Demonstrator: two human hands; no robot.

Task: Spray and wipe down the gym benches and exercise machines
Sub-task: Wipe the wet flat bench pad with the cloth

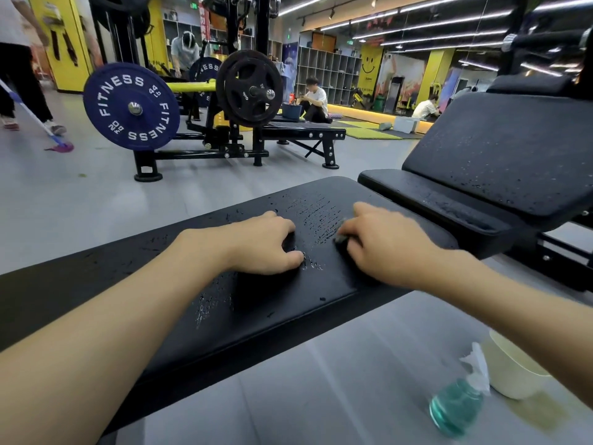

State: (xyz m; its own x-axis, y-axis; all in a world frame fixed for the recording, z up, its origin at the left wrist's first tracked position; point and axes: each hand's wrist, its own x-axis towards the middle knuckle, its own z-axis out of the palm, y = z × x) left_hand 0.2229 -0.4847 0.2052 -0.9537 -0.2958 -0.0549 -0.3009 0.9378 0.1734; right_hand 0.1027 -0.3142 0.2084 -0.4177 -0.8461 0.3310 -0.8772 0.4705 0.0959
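Presently the right hand [385,248] grips a dark cloth [340,235] with curled fingers on the wet bench [256,316], the left hand [260,242] braces nearby, loosely bent and empty, and the spray bottle [457,409] on the floor [305,396] below risks a kick if feet shift.

Far left: a standing person [17,65] with a mop [60,146], its purple head on the grey floor [80,200]. Rear wall: open shelving [332,69], with a seated person [316,102] in front. Right of the shelving: a yellow smiley-face panel [369,64]. Green mats [369,133] lie flat.
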